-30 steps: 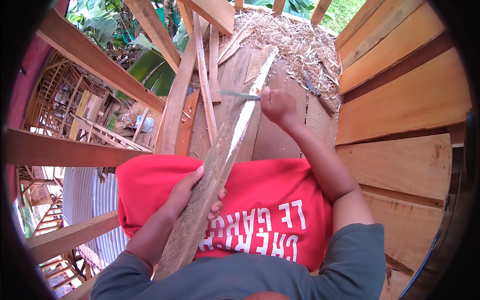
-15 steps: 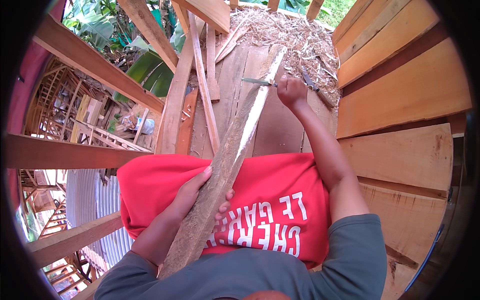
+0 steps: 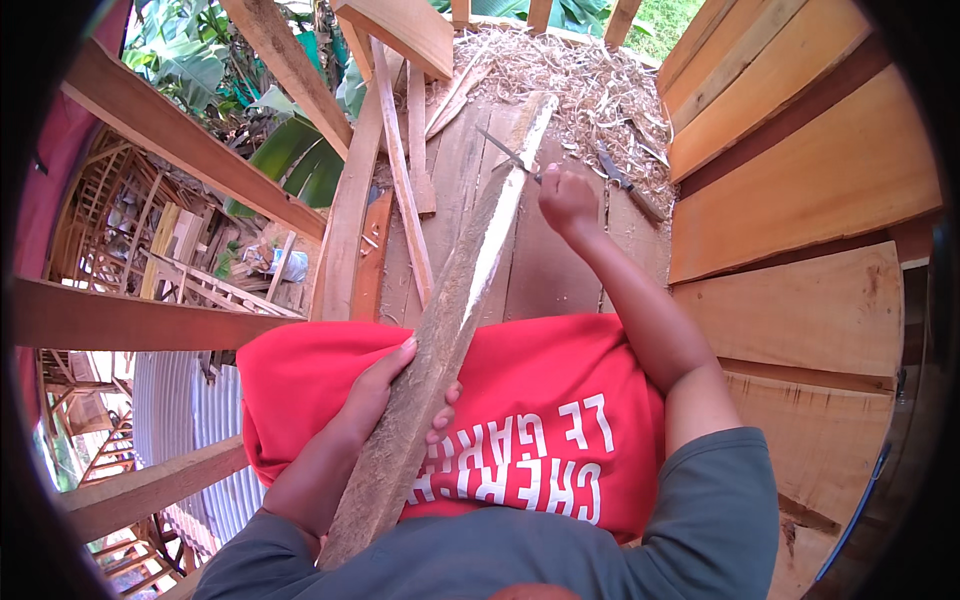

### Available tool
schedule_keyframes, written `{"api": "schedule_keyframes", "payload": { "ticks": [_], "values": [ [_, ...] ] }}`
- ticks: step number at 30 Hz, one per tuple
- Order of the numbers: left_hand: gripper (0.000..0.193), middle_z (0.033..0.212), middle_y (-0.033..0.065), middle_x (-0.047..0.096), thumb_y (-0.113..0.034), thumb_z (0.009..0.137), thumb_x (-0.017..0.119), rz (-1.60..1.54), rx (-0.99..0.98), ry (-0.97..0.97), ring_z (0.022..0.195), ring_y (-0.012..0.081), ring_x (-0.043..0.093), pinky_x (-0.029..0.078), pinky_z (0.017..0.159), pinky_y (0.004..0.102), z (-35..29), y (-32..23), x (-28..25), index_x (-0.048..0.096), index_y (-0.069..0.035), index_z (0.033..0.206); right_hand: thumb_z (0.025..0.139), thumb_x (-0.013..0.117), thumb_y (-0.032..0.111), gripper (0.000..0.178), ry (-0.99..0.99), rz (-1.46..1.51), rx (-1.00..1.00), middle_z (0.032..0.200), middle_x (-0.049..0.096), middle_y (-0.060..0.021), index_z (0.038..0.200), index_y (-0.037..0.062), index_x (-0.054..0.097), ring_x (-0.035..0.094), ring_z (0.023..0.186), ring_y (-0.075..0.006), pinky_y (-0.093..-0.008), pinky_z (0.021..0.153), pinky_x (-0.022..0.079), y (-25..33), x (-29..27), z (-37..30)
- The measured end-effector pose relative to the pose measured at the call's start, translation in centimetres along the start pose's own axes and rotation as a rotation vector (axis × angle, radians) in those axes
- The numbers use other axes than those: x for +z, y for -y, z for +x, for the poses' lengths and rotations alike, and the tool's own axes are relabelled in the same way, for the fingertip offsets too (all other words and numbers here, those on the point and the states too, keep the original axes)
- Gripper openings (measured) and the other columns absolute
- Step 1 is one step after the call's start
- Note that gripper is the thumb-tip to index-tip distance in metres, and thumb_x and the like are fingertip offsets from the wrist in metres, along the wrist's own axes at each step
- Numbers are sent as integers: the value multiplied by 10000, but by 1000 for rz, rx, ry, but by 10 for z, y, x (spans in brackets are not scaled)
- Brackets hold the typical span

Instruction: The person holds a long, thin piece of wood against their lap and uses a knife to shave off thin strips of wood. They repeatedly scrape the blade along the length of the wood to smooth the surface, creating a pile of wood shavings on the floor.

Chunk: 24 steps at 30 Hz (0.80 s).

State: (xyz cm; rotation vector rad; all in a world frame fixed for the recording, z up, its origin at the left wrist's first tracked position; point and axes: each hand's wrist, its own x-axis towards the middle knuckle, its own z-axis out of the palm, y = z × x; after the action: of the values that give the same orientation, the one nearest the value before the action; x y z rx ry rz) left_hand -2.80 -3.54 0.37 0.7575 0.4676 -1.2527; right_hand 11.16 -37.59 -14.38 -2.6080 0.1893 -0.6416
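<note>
A long, rough wooden beam (image 3: 425,350) slants from my torso across my lap to the far boards, with a pale, freshly cut strip along its right edge. My left hand (image 3: 380,390) is closed round its near part, thumb on the left edge and fingertips showing at the right. My right hand (image 3: 567,200) is closed on the handle of a knife (image 3: 500,147). Its thin blade lies across the beam's far part, tip pointing away and left. The handle is mostly hidden in my fist. Red cloth (image 3: 560,365) with white lettering covers my lap beneath the beam.
Another knife (image 3: 614,170) lies on the boards right of my right hand, near a heap of wood shavings (image 3: 590,85). Loose wooden strips (image 3: 405,190) lie left of the beam. Plank walls (image 3: 790,180) rise at right, with open framing (image 3: 190,150) at left.
My right hand has moved slightly nearer to me along the beam. The knife blade has turned from nearly level to slanting, its tip farther away. My left hand keeps its hold.
</note>
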Motion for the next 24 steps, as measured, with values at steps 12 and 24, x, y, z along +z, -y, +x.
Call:
{"api": "schedule_keyframes", "payload": {
  "ticks": [12,24],
  "values": [
    [556,901,138,549,-527,1033,333,2,-21,2,637,231,538,467,514,357,-3,6,8,425,-96,1373,966,386,294,554,-173,-15,98,557,580,-242,542,14,607,616,540,-429,-529,632,512,-22,-1,3],
    [537,899,131,560,-509,1040,301,-10,-75,96,633,233,530,471,555,369,-11,16,7,435,-89,1348,974,387,275,541,-182,1,126,617,595,-276,546,21,600,635,612,-446,-551,676,519,-44,-8,9]
  ]
}}
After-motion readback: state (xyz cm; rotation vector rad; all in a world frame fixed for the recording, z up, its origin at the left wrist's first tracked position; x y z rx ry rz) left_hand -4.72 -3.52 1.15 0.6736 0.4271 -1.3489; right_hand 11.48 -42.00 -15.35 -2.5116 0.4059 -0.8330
